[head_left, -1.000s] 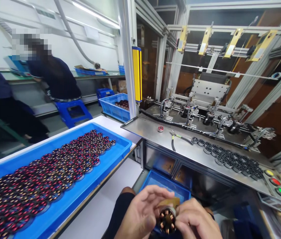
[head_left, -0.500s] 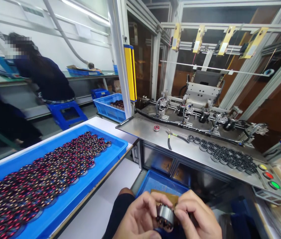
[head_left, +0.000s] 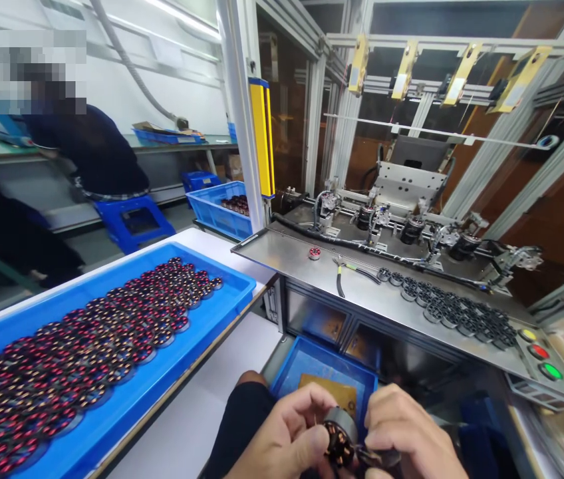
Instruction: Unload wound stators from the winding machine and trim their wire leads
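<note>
Low in front of me, my left hand (head_left: 286, 436) grips a copper-wound motor stator (head_left: 339, 432) between thumb and fingers. Its grey outer ring faces up and away, and the dark inner side with copper windings shows towards me. Close on the stator's right side, my right hand (head_left: 409, 432) is closed around a small dark, shiny object (head_left: 379, 458), mostly hidden by the fingers; its kind is unclear. Several similar wound stators (head_left: 112, 332), red and copper coloured, lie packed in a blue tray (head_left: 229, 286) to the left.
A metal ledge (head_left: 282, 249) ahead carries one red stator (head_left: 314, 253), green-handled pliers (head_left: 349, 271) and several black cores (head_left: 461, 313). Behind stands a winding machine (head_left: 412, 183). Control buttons (head_left: 539, 351) sit at right. Below is a blue bin (head_left: 292, 366). A person (head_left: 97, 150) sits far left.
The stator has been tilted in my left hand, so its wound face now shows. My right hand has shifted slightly right, and a dark object now shows in its fingers.
</note>
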`<control>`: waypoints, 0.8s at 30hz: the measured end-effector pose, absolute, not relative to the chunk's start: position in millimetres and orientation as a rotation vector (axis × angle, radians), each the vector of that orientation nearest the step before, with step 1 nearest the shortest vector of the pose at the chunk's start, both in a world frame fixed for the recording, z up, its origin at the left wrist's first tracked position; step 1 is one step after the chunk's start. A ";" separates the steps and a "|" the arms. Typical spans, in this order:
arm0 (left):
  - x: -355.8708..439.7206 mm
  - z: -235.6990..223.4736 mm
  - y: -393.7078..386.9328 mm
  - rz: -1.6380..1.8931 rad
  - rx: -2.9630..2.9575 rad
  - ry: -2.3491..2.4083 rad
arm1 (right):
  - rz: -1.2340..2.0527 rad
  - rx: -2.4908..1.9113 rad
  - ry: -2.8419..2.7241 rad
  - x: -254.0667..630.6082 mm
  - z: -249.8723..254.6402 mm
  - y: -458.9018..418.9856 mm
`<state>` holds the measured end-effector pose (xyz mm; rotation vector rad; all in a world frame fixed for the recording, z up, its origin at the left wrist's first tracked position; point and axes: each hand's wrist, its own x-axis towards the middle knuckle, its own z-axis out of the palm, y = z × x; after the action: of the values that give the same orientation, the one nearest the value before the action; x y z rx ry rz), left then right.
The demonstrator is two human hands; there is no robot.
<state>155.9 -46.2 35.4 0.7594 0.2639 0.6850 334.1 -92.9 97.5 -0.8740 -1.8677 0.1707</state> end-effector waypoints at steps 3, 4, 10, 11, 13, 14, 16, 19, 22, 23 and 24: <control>154.3 38.9 -45.2 0.668 0.760 0.292 | 0.288 -0.881 -1.792 339.4 91.3 -92.1; 154.1 40.5 -44.9 0.669 0.761 0.309 | 0.293 -0.884 -1.797 340.5 90.4 -91.6; 155.5 42.7 -44.5 0.703 0.740 0.305 | 0.161 -0.852 -1.914 340.2 98.8 -88.4; 155.8 42.2 -44.7 0.702 0.743 0.282 | 0.142 -0.859 -1.915 339.4 99.8 -88.9; 156.2 43.0 -45.5 0.714 0.755 0.259 | 0.122 -0.906 -1.900 337.5 100.1 -90.9; 156.1 44.7 -46.0 0.733 0.755 0.265 | 0.130 -0.949 -1.884 336.2 99.8 -92.0; 155.4 50.3 -46.5 0.810 0.732 0.292 | 0.171 -1.040 -1.833 332.8 99.6 -93.0; 154.2 60.8 -44.3 0.950 0.654 0.278 | 0.229 -1.083 -1.764 327.2 102.7 -90.2; 155.2 64.4 -39.2 0.945 0.577 0.247 | 0.245 -1.005 -1.813 325.3 108.1 -85.5; 156.3 62.6 -37.9 0.869 0.560 0.233 | 0.253 -0.977 -1.851 326.0 109.6 -84.6; 157.7 59.3 -37.3 0.765 0.543 0.214 | 0.260 -0.952 -1.892 327.3 110.6 -84.2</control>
<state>157.7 -37.3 59.3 0.5431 0.2142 0.7653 327.3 -84.2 110.6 -0.9524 -1.8923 0.2600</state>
